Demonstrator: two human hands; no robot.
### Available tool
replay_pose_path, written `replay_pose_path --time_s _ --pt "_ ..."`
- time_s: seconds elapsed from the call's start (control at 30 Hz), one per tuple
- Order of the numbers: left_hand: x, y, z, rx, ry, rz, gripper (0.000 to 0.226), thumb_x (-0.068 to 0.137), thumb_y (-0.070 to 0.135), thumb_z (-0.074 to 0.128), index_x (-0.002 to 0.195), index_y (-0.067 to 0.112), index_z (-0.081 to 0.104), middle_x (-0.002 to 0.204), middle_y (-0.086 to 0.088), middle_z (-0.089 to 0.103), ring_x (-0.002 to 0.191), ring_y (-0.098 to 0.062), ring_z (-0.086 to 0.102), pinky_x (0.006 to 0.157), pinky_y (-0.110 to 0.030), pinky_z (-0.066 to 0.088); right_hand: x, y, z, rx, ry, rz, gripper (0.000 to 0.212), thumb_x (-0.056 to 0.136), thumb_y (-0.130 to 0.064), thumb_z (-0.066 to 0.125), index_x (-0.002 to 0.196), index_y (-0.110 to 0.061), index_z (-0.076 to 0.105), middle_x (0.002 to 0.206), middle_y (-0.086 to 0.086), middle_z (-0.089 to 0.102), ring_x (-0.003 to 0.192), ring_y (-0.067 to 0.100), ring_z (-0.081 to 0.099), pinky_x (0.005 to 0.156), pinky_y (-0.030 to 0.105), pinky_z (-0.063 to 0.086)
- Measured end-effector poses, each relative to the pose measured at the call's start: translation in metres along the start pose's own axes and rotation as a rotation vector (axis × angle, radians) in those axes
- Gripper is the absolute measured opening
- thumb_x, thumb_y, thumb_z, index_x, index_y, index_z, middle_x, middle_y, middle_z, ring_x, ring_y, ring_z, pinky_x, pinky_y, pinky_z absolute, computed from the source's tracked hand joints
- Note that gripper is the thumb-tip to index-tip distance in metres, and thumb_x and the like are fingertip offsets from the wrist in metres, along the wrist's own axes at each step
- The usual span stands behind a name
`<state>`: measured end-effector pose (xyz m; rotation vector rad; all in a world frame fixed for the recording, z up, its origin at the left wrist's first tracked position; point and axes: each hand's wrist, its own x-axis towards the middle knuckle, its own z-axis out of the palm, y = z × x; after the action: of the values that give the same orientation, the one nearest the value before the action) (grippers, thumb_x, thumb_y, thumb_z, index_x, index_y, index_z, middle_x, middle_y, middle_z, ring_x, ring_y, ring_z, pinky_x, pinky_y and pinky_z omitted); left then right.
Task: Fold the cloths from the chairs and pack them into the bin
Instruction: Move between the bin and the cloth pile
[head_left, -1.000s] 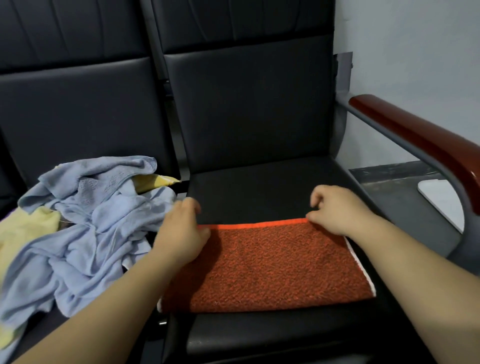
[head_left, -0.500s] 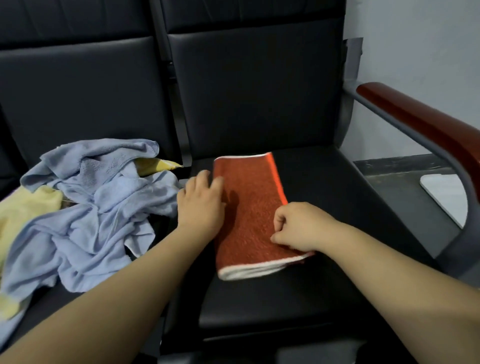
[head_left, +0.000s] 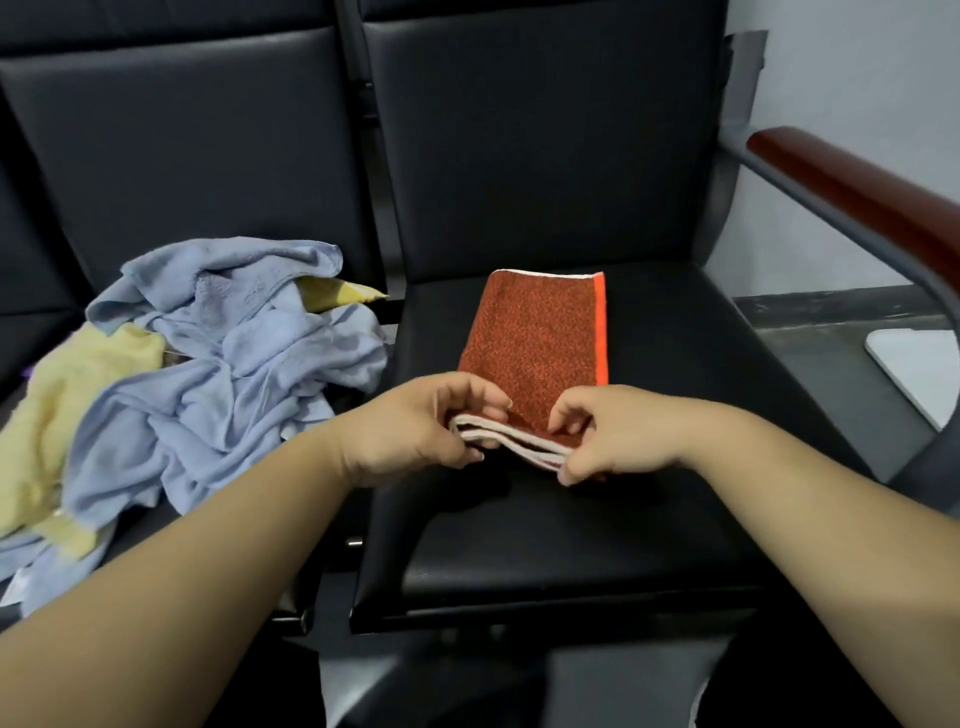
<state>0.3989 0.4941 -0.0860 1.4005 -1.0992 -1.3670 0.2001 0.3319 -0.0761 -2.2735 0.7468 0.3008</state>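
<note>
A folded red-orange cloth (head_left: 535, 332) with white edging lies lengthwise on the right black chair seat (head_left: 571, 519). My left hand (head_left: 421, 426) pinches the near left corner of its stacked layers. My right hand (head_left: 608, 431) pinches the near right corner, and that near end is lifted a little off the seat. On the left chair sits a crumpled heap of light blue cloth (head_left: 218, 364) mixed with yellow cloth (head_left: 67, 395). No bin shows in this view.
A red-brown wooden armrest (head_left: 852, 192) on a grey metal frame borders the right chair. A white flat object (head_left: 919, 364) lies on the floor at the right edge. A grey wall rises behind it.
The red cloth went from a wide spread to a narrow folded strip. Both my hands moved from its sides to its near end and now pinch the corners.
</note>
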Motion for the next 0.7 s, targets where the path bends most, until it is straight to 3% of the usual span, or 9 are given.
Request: replay_pose_path --time_s 0.1,0.23,0.3,0.4,0.5,0.57,0.7 --pt "0.002 0.004 0.005 0.255 0.259 0.029 0.035 0.077 -0.019 0.071 0.103 0.004 0.07 0.087 -0.009 0.073 0.08 -0.014 0.068 0.074 -0.022 0.056 0.001 0.0 0.01 -0.234 0.073 -0.029 0.06 0.07 -0.047 0.089 0.119 -0.035 0.058 0.114 -0.011 0.052 0.104 0.013 0.055 0.092 0.033 0.05" --pt "0.005 0.008 0.004 0.713 0.509 0.023 0.014 0.094 0.008 0.065 0.089 0.02 0.069 0.068 0.0 0.074 0.063 -0.005 0.069 0.061 -0.015 0.05 0.005 0.0 0.02 -0.278 0.403 -0.055 0.008 0.086 -0.021 0.067 0.089 -0.025 0.06 0.093 -0.006 0.059 0.091 0.023 0.059 0.076 0.037 0.052" --pt "0.003 0.014 -0.003 0.882 0.537 0.034 0.01 0.094 0.02 0.067 0.085 0.026 0.067 0.072 0.002 0.072 0.066 -0.006 0.067 0.064 -0.021 0.048 0.003 0.001 0.01 -0.189 0.396 -0.018 0.006 0.089 -0.018 0.063 0.088 -0.022 0.066 0.087 -0.005 0.063 0.085 0.021 0.061 0.071 0.034 0.05" --pt "-0.005 0.027 -0.015 0.68 0.442 -0.038 0.01 0.091 0.026 0.071 0.083 0.019 0.071 0.074 -0.006 0.071 0.068 -0.017 0.064 0.063 -0.033 0.05 -0.004 0.0 -0.006 0.227 0.17 0.013 0.011 0.091 -0.01 0.065 0.097 -0.011 0.074 0.081 0.0 0.069 0.075 0.015 0.063 0.067 0.028 0.05" --pt "-0.011 0.037 -0.025 0.323 0.316 -0.128 0.011 0.078 0.032 0.073 0.079 0.022 0.069 0.069 -0.007 0.055 0.057 -0.02 0.044 0.05 -0.026 0.024 -0.01 -0.001 -0.014 0.747 0.034 0.057 0.014 0.095 -0.002 0.056 0.097 -0.008 0.069 0.069 0.001 0.062 0.057 0.009 0.058 0.05 0.022 0.048" --pt "-0.007 0.034 -0.029 0.19 0.331 -0.141 0.01 0.074 0.033 0.073 0.079 0.025 0.069 0.068 -0.003 0.051 0.052 -0.013 0.038 0.053 -0.026 0.017 -0.008 0.001 -0.018 0.832 0.029 0.069 0.015 0.095 -0.006 0.057 0.092 -0.015 0.068 0.07 0.0 0.061 0.058 0.008 0.058 0.051 0.023 0.047" --pt "0.012 0.024 -0.025 0.131 0.537 -0.103 0.013 0.086 0.027 0.076 0.086 0.017 0.067 0.067 -0.002 0.055 0.049 -0.009 0.044 0.05 -0.021 0.03 0.007 0.001 -0.019 0.8 0.185 0.115 0.024 0.093 -0.011 0.064 0.071 -0.02 0.058 0.061 -0.003 0.055 0.054 0.008 0.054 0.05 0.023 0.043"
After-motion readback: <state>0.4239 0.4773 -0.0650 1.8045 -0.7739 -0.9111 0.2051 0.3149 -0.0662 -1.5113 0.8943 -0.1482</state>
